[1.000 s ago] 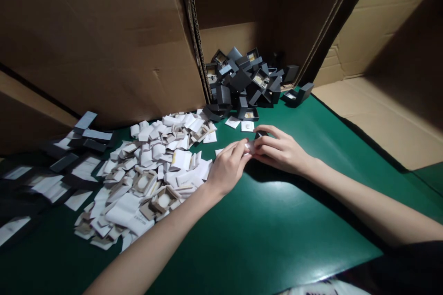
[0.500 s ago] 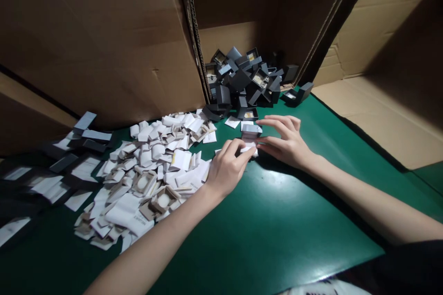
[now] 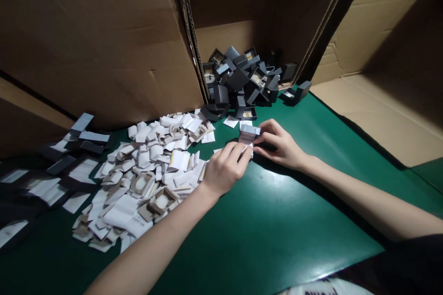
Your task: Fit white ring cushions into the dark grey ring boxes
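The small box (image 3: 248, 135) is sitting open between two hands at the green table (image 3: 311, 235). The left hand (image 3: 225, 166) is touching its front, the right hand (image 3: 281, 145) its side; I can't tell if either is gripping. White card pieces (image 3: 152, 153) are lying left, black boxes (image 3: 238, 79) behind.

Brown cardboard walls (image 3: 104, 46) border the green tabletop (image 3: 294, 230).

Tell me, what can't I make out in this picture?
All in the head view:
Small box: its near part, covered by the left hand.
Dark boxes at the far left: blurred in dim light, cut off by the left edge.
Print on the white pile: too small to read.
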`<state>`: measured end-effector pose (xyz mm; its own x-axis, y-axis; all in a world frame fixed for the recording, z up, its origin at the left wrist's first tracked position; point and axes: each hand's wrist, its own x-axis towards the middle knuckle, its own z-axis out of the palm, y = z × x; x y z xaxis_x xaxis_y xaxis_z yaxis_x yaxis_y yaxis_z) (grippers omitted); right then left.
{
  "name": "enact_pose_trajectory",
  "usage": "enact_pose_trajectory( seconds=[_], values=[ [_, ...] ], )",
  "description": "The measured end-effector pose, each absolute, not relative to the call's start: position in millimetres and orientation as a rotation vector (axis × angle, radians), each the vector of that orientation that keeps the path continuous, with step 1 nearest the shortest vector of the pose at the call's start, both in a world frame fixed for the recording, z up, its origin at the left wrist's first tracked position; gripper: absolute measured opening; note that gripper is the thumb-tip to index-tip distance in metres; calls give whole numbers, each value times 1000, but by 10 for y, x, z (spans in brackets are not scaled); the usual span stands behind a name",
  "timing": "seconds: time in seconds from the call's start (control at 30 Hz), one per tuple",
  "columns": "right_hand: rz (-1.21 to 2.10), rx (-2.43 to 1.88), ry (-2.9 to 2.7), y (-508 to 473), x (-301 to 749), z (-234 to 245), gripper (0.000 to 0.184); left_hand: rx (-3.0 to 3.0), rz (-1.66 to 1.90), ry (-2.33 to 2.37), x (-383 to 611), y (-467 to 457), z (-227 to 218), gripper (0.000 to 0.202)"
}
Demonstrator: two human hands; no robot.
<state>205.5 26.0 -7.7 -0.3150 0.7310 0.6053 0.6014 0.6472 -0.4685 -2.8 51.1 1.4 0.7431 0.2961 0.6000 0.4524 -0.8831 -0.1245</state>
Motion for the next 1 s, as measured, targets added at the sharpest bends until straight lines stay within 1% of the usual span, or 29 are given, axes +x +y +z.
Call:
enact_pose_trajectory(
  seconds=[0.37,0.6,0.87,0.93,1.0],
  values=[
    [239,-1019,-2029,253,2027,-46,9,-2555,-778,-512,-21,541,5,8],
    [251,-1036,-2015,245,2021,-29,10,-2599,-791,-500,-23,547,6,16],
    [216,-1093,-1930,225,1956,-45,5,-2679,-734,-576,-43,508,18,16],
    [191,-1122,-1912,225,1946,-48,5,-2687,-722,-564,-29,466,25,14],
    [182,-1141,-1909,228,1949,-58,9,-2688,-700,-560,0,410,27,18]
  ],
)
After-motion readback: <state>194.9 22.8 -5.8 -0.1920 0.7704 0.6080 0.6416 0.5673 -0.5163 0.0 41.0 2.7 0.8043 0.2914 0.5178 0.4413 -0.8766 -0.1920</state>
